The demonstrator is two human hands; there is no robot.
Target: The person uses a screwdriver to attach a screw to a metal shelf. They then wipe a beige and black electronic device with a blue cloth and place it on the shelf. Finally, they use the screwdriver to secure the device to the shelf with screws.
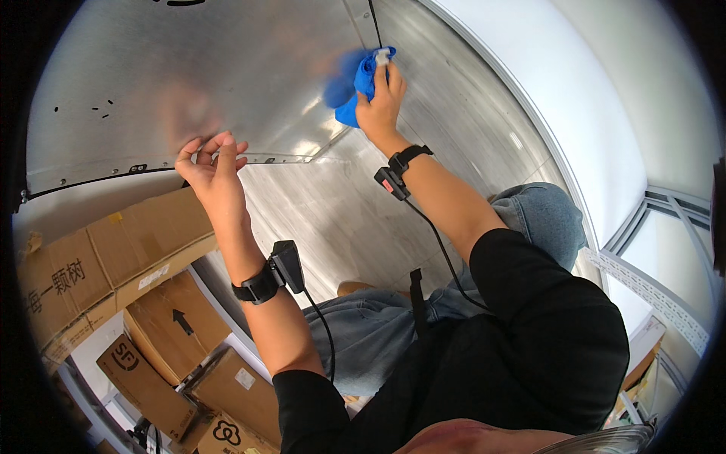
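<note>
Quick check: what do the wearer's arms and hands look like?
Left hand and right hand are ungloved; the sleeves are short and black. Each wrist wears a black strap. The left unit is a dark wedge; the right unit is boxy with a red mark. A black cable trails from each.

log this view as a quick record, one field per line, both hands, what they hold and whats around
left hand: loosely curled, no object visible in it, by the near edge of a metal panel; contact unclear
right hand: gripping a blue cloth; small pale piece at its fingertips, kind unclear
panel surface: shiny, reflecting blue beside the cloth
black cable: thin, just above the right hand in the picture
wrists: a black strapped device on each
lower left: cardboard boxes
floor: grey, streaked
</note>
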